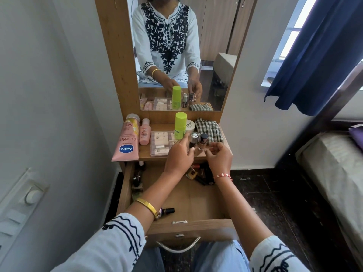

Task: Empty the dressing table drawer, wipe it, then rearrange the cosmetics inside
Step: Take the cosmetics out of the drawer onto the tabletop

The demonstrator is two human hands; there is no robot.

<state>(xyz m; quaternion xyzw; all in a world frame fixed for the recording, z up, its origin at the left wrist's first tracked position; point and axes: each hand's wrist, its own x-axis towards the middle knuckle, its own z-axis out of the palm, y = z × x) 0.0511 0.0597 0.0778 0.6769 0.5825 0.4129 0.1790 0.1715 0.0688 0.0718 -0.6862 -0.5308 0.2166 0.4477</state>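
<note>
Still emptying the drawer point(198, 201), the left hand point(179, 155) is holding a silver-capped bottle point(192, 141) in its grip on the surface point(145, 155) while the right hand point(220, 157), pinched on nothing I can tell, is hovering; remaining cosmetics point(202, 174) need lifting next.

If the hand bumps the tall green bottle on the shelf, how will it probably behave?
The green bottle stands upright, tall and narrow, so it would probably tip rather than slide. It looks round, so once down it may roll toward the checked cloth or off the shelf. It seems plastic, so likely light and unlikely to break.
</note>
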